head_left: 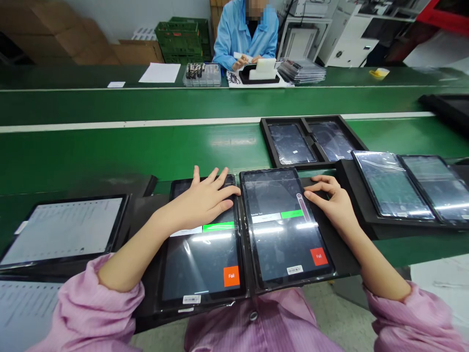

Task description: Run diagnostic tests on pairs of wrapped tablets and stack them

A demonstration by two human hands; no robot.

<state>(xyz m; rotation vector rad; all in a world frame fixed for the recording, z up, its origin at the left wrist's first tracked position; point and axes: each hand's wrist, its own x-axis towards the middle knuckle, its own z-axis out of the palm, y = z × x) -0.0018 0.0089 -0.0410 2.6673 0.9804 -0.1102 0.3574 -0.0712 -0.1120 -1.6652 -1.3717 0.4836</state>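
Two tablets lie side by side on a black tray point(344, 252) in front of me, the left tablet point(205, 259) and the right tablet point(287, 247). Each screen shows a green bar and a red or orange "Fail" box, and the right one also has a slider. My left hand point(207, 198) is over the upper part of the left tablet, fingers spread, holding nothing. My right hand point(330, 198) is beside the right tablet's upper right edge, thumb and fingers bent close together. Whether anything is between them is hidden.
Tablets with lit lists point(66, 230) lie at the left. At the right, more tablets point(394, 183) rest on black trays; a two-slot tray point(269, 142) sits on the green belt point(146, 151). Across it, a person in blue point(229, 34) works beside a parts box point(202, 76).
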